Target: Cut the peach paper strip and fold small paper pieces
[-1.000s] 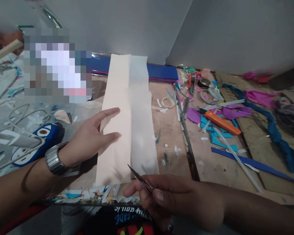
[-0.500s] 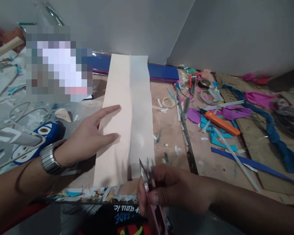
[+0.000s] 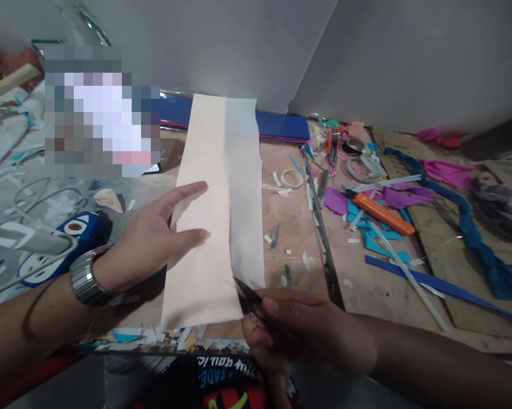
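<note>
A long peach sheet (image 3: pixel 205 142) lies lengthwise before me, its lower right corner lifted a little. Along its right side runs a pale grey-white strip (image 3: pixel 245 187); I cannot tell whether both are one folded piece. My left hand (image 3: pixel 149 236) rests on the peach sheet, thumb and forefinger spread apart. In my right hand (image 3: pixel 315 329), at the near end, is a pair of thread snips (image 3: pixel 248 295). Their dark blades point up and left, at the peach sheet's right edge. My fingers cover most of the snips' handles.
Blue flat boards (image 3: pixel 284 126) lie across the back. To the right are an orange utility knife (image 3: pixel 381 213), a tape roll (image 3: pixel 292 179), purple scraps (image 3: pixel 409 195) and a blue strip (image 3: pixel 413 275). At left sit a blue-and-white power strip (image 3: pixel 71 238) and cables.
My right hand has turned the snips and brought their blades to the peach sheet's edge. That sheet's near right corner has shifted right and lifted. My left hand stays in place.
</note>
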### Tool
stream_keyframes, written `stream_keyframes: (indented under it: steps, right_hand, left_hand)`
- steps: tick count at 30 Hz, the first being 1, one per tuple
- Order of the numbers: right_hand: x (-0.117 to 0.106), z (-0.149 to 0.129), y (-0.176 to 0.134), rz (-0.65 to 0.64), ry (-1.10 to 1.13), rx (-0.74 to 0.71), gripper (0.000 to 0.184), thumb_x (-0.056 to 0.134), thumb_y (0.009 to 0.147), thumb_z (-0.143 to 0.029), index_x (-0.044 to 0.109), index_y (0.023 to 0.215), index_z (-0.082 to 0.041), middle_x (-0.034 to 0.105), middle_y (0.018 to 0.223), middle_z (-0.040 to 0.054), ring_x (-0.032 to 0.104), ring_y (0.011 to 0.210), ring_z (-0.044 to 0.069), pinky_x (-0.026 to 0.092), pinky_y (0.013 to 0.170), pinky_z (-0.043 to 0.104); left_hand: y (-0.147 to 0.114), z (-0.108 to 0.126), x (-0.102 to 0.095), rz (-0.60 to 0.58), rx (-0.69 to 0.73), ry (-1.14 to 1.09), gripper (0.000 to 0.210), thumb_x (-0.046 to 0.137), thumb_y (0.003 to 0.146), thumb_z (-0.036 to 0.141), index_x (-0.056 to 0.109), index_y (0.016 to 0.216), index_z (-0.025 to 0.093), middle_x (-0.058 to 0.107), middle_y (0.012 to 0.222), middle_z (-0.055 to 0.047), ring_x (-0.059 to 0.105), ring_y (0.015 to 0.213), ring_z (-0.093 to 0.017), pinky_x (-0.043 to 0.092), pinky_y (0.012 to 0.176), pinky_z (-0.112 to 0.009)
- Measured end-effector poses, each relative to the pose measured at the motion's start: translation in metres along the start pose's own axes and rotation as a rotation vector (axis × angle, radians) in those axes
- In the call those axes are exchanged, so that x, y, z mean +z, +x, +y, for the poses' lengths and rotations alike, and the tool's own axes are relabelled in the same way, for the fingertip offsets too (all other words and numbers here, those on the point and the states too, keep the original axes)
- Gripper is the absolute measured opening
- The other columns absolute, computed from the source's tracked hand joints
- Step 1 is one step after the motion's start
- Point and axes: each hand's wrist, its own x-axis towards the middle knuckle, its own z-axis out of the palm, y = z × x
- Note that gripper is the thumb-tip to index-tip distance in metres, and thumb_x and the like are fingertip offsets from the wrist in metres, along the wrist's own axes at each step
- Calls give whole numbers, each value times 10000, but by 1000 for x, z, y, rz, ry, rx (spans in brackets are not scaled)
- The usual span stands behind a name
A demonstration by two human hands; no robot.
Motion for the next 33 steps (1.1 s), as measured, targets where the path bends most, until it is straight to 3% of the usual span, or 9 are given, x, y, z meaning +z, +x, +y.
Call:
stream_keyframes:
  steps: [7, 11, 14, 18, 22, 24, 28, 31, 33]
  right_hand:
    - [6, -6, -1, 131, 59, 23, 402, 653, 975, -507, 612, 886, -117, 515, 781, 2, 456, 606, 78, 348, 549, 203]
    - [12, -12, -2, 135, -27, 45, 336, 723, 953, -457, 659, 1063, -146, 488, 914, 3, 441, 736, 83, 351, 670, 212]
    - [17, -20, -3, 66, -218, 33, 376, 675, 981, -511, 654, 1048, -142, 484, 894, -3, 417, 747, 95, 330, 698, 237]
    - [15, -23, 0, -54, -315, 36, 377, 644, 997, -519, 603, 1103, -159, 603, 869, 16, 487, 726, 109, 372, 691, 236]
    - [8, -17, 1, -109, -319, 10, 348, 630, 1009, -506, 572, 1038, -164, 604, 757, -15, 528, 662, 93, 420, 677, 212]
    - [7, -15, -1, -68, -430, 40, 423, 645, 986, -547, 616, 1052, -130, 602, 812, 5, 531, 702, 91, 438, 684, 202]
    - [10, -11, -2, -173, -396, 183, 622, 560, 958, -699, 633, 1155, -113, 558, 782, -11, 492, 598, 79, 448, 576, 187]
    - [11, -5, 2, -216, -450, 191, 426, 645, 989, -515, 610, 1162, -126, 542, 861, -11, 501, 693, 85, 453, 640, 180]
    - [9, 0, 5, -364, -433, 156, 342, 741, 930, -451, 604, 906, -139, 504, 747, -39, 510, 696, 100, 468, 694, 199]
  left_hand:
    - [0, 8, 3, 15, -76, -63, 715, 812, 804, 275, 566, 1475, 285, 493, 1618, -29, 390, 1525, -335, 348, 1262, -504]
    - [1, 8, 5, 23, -100, -110, 711, 814, 800, 270, 570, 1468, 285, 479, 1627, -21, 362, 1541, -320, 369, 1253, -477]
    - [1, 8, 6, 19, -124, -176, 716, 824, 794, 263, 574, 1464, 292, 479, 1625, -25, 476, 1462, -320, 450, 1195, -468]
    - [-1, 16, 7, 31, -231, -302, 731, 821, 786, 229, 571, 1466, 326, 500, 1605, -24, 663, 1241, -318, 625, 958, -432]
    - [-2, 23, 8, 56, -265, -356, 728, 832, 775, 224, 588, 1454, 324, 510, 1599, -27, 713, 1141, -301, 658, 838, -367]
    - [-2, 23, 8, 27, -272, -389, 761, 835, 780, 242, 557, 1484, 324, 534, 1577, -43, 718, 1132, -307, 661, 818, -366]
    - [-3, 19, 7, -29, -256, -474, 823, 850, 768, 252, 516, 1515, 329, 537, 1571, -43, 720, 1128, -284, 657, 828, -339]
    - [-3, 19, 7, -33, -281, -500, 835, 846, 765, 256, 504, 1522, 347, 555, 1554, -47, 737, 1092, -287, 659, 808, -351]
    - [-3, 21, 7, -28, -297, -500, 830, 838, 767, 254, 505, 1520, 350, 575, 1534, -52, 737, 1106, -308, 659, 819, -379]
